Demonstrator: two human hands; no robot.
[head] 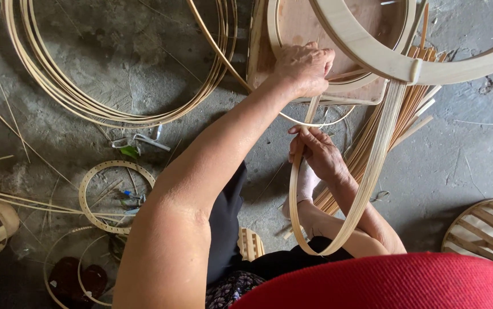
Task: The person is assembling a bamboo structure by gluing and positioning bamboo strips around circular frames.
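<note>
left hand [302, 68]: fist closed on the pale bent bamboo strip loop [338, 229], up by the wooden board [261, 57]
right hand [315, 150]: pinching the same loop lower down, above the lap
risk: looks springy, so a loose pinch could let it whip open

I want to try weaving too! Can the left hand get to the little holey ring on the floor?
Probably yes: the holey ring lies in the open on that side, but the left hand is busy pressing the bamboo strip.
</note>
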